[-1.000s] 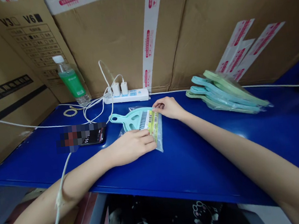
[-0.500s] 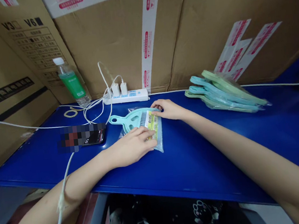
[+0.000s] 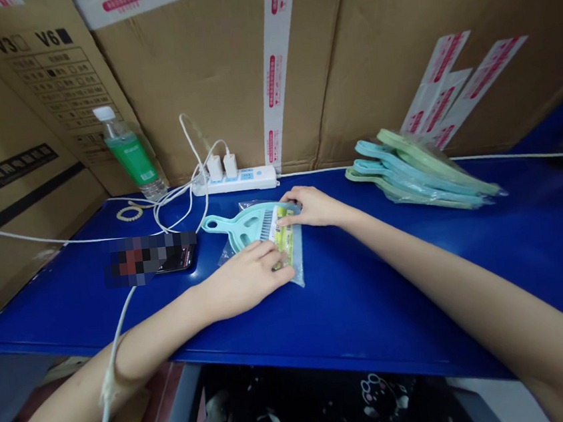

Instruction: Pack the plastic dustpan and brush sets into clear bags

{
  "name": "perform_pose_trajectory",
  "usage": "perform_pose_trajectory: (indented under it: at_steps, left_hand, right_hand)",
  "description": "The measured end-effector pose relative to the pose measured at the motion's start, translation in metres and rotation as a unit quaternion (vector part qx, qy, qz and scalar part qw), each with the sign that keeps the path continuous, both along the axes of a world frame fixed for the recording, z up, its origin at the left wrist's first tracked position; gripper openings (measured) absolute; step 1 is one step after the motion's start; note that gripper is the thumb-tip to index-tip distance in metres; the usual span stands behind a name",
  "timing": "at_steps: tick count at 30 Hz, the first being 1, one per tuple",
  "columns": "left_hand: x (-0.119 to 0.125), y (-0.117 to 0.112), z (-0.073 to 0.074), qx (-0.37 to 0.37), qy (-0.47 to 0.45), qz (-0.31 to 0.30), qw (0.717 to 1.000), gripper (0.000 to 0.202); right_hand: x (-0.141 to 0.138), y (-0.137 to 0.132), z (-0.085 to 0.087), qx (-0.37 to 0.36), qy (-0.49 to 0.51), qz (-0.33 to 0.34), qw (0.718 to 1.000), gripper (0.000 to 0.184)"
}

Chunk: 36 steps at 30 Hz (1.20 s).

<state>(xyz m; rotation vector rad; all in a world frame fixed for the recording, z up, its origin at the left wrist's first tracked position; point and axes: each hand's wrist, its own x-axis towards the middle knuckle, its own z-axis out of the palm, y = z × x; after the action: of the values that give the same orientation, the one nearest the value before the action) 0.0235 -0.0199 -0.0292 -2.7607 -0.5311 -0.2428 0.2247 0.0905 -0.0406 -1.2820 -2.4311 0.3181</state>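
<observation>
The work seemed, in my judgement, to be partway along on one single set: a pale turquoise plastic dustpan (image 3: 236, 232) with a small brush of grey bristles (image 3: 266, 225), which lay flat near the middle of the blue, smooth bench (image 3: 372, 309). The brush was already lying in the pan, and a yellow-green and white printed label (image 3: 284, 239) was already set across them. A clear, shiny plastic bag (image 3: 298, 266) showed at the edges, but whether the handle was also inside it, I could not tell. The left hand (image 3: 248, 275) was laid over the near part of the label and bag with its fingers loosely bent; the right hand (image 3: 308, 206) was at the far corner, its thumb upon the label and its other fingers curled at the edge. Whether either one was gripping, I could not tell. Because both hands were at this set, I judged it not yet finished. To the right, well apart, lay a pile of pale green and light blue wrapped plastic dustpans (image 3: 418, 173), which neither hand touched; these looked already packed.
</observation>
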Motion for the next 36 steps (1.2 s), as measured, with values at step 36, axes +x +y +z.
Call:
perform_pose_trajectory:
  at_steps: [36]
  left_hand:
    - [0.004, 0.001, 0.004, 0.109, -0.028, 0.008, 0.994, 0.019]
  right_hand:
    - [0.001, 0.005, -0.011, 0.042, 0.145, -0.079, 0.985, 0.017]
